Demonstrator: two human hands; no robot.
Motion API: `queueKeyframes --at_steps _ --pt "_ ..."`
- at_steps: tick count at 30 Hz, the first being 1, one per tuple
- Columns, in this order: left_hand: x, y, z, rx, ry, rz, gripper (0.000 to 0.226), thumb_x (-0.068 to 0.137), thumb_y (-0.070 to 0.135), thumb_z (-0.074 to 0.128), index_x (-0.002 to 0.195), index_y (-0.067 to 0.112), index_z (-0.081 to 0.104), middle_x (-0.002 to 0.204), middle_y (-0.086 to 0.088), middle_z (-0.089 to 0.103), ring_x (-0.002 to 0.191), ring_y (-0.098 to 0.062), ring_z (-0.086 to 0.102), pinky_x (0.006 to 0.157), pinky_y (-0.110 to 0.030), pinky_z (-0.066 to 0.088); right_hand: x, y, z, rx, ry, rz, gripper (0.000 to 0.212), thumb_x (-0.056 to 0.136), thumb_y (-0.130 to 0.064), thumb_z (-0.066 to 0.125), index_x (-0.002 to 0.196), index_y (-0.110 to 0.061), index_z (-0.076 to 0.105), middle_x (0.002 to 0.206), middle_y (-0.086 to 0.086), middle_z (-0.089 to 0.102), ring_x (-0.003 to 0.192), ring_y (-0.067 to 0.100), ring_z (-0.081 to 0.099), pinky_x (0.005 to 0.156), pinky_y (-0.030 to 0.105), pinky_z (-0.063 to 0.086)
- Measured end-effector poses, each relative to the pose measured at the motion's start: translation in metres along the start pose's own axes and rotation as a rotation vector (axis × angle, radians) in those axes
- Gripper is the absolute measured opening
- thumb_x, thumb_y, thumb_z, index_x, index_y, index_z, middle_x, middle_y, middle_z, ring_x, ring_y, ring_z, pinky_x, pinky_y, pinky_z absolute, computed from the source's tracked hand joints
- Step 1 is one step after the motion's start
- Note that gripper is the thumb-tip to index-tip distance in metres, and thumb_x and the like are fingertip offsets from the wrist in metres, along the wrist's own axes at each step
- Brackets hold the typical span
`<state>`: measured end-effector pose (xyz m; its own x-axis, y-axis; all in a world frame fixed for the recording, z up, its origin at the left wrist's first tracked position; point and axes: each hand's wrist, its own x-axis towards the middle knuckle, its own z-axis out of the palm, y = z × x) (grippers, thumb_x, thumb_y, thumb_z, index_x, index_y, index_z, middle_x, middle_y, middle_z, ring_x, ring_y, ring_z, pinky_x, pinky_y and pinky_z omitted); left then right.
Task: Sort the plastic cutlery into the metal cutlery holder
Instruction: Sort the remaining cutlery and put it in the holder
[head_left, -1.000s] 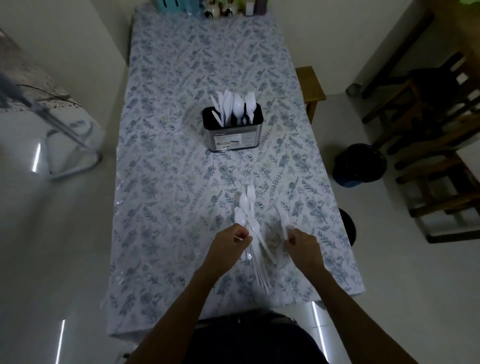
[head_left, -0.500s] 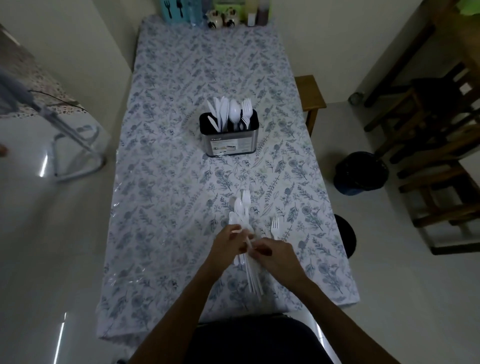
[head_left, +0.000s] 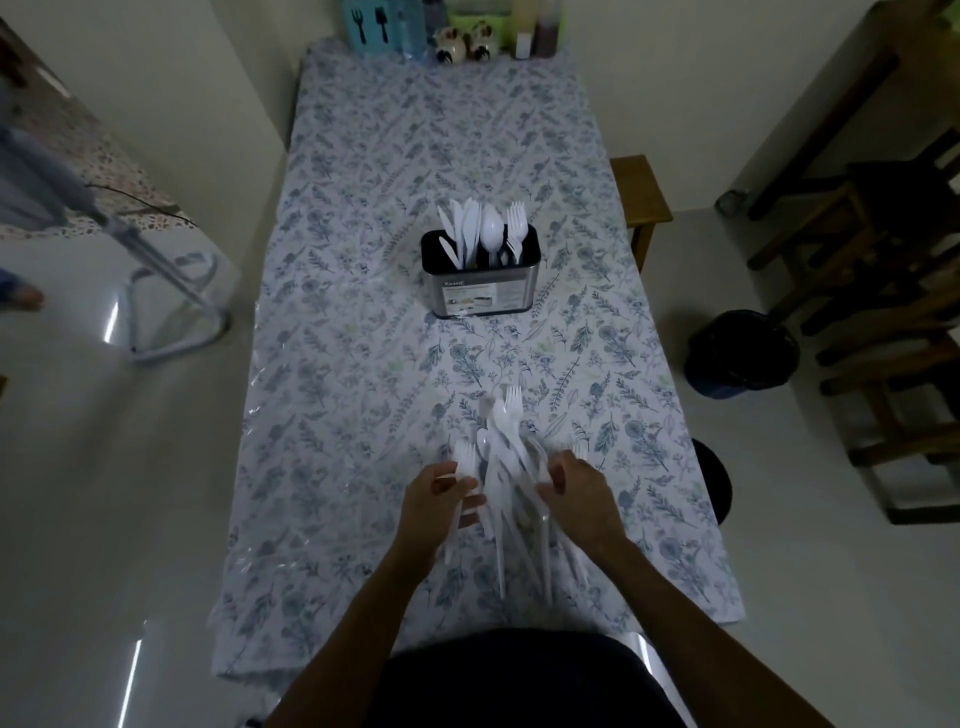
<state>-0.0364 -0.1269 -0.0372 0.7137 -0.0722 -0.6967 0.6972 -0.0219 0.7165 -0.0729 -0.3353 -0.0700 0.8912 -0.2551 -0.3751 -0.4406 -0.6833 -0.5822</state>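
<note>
Left hand (head_left: 441, 496) fingers curled, pinching a white plastic fork (head_left: 464, 460); right hand (head_left: 576, 493) fingers curled around handles in the loose cutlery pile (head_left: 511, 467) on the floral tablecloth (head_left: 363, 364). Well beyond, mid-table, the metal cutlery holder (head_left: 480, 291) stands upright with knives, spoon, forks inside; label text too blurred to read.

Dim room, pale walls (head_left: 675, 78) ahead of the hands, glossy light floor (head_left: 130, 493) streaked with reflections. A floral tablecloth (head_left: 363, 364) covers the table beneath them. Off to the right — dark wooden chairs (head_left: 883, 260) and a black bin (head_left: 740, 353); a metal frame (head_left: 171, 306) stands left.
</note>
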Motion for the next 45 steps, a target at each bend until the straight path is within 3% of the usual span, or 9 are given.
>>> queueKeyframes --at_steps 5,9,17,20,23,27,31,38,45 --pt "-0.003 0.0 0.013 -0.073 -0.023 -0.042 0.021 0.097 0.004 0.064 0.115 0.009 0.052 0.109 -0.02 0.071 0.087 -0.031 0.077 0.073 -0.042 0.063 -0.006 0.019 -0.008 0.07 -0.021 0.067 0.021 0.086 -0.033 0.076 0.091 -0.023 0.059 0.081 -0.006 0.063 0.076 0.012 0.063 0.062 0.017 0.046" --pt "-0.006 0.001 0.022 -0.043 -0.054 -0.032 0.017 0.098 0.005 0.062 0.107 0.012 0.049 0.107 -0.018 0.073 0.089 -0.033 0.077 0.073 -0.04 0.061 -0.006 0.024 0.0 0.129 0.002 0.07 0.02 0.087 -0.034 0.076 0.093 -0.017 0.068 0.09 -0.001 0.073 0.083 0.014 0.07 0.078 0.03 0.059" --pt "-0.005 0.006 0.022 -0.045 -0.051 -0.043 0.015 0.099 0.004 0.06 0.104 0.014 0.05 0.106 -0.016 0.073 0.086 -0.03 0.076 0.077 -0.044 0.061 0.01 0.005 -0.001 0.066 0.046 0.162 0.031 0.093 -0.037 0.061 0.093 -0.008 0.072 0.08 0.005 0.072 0.068 0.015 0.066 0.061 0.027 0.054" --pt "-0.004 0.005 0.019 -0.045 -0.04 -0.04 0.013 0.098 0.004 0.06 0.106 0.01 0.051 0.108 -0.017 0.073 0.088 -0.031 0.075 0.081 -0.046 0.06 0.02 0.0 -0.005 0.009 0.044 0.159 0.025 0.092 -0.032 0.061 0.087 -0.01 0.073 0.078 0.008 0.072 0.063 0.016 0.061 0.055 0.02 0.043" --pt "-0.003 0.004 0.017 -0.074 -0.022 -0.046 0.013 0.098 0.004 0.06 0.107 0.012 0.054 0.106 -0.018 0.073 0.087 -0.032 0.074 0.08 -0.046 0.058 0.023 0.004 -0.007 -0.016 0.037 0.147 0.021 0.092 -0.027 0.061 0.084 -0.013 0.073 0.074 0.007 0.068 0.064 0.019 0.062 0.06 0.022 0.043" --pt "-0.002 0.002 0.017 -0.102 -0.031 -0.074 0.028 0.099 0.003 0.06 0.125 0.008 0.051 0.104 -0.017 0.073 0.087 -0.033 0.073 0.081 -0.047 0.057 0.019 0.003 -0.003 0.048 0.053 0.142 0.032 0.09 -0.046 0.063 0.098 -0.017 0.07 0.087 0.002 0.072 0.079 0.019 0.068 0.074 0.033 0.057" --pt "-0.002 -0.001 0.015 -0.061 -0.033 -0.09 0.04 0.097 0.006 0.063 0.134 0.006 0.049 0.108 -0.015 0.074 0.089 -0.032 0.076 0.075 -0.043 0.061 0.024 -0.005 -0.002 -0.034 0.093 0.127 0.026 0.093 -0.04 0.063 0.097 -0.015 0.066 0.088 0.003 0.069 0.078 0.02 0.062 0.068 0.029 0.048" --pt "-0.001 0.002 0.011 -0.051 -0.021 -0.074 0.029 0.101 0.004 0.056 0.129 0.005 0.053 0.109 -0.018 0.072 0.089 -0.03 0.075 0.072 -0.038 0.061 0.034 -0.009 -0.004 -0.056 0.09 0.155 0.032 0.089 -0.051 0.066 0.095 -0.02 0.063 0.087 -0.001 0.066 0.081 0.02 0.065 0.066 0.031 0.05" --pt "0.002 0.002 0.012 -0.083 -0.057 -0.062 0.019 0.105 0.009 0.048 0.121 -0.001 0.052 0.113 -0.019 0.073 0.088 -0.028 0.075 0.076 -0.04 0.06 0.04 -0.013 -0.011 -0.037 0.142 0.161 0.016 0.094 -0.031 0.062 0.098 -0.019 0.072 0.092 0.004 0.073 0.082 0.02 0.067 0.066 0.028 0.049"
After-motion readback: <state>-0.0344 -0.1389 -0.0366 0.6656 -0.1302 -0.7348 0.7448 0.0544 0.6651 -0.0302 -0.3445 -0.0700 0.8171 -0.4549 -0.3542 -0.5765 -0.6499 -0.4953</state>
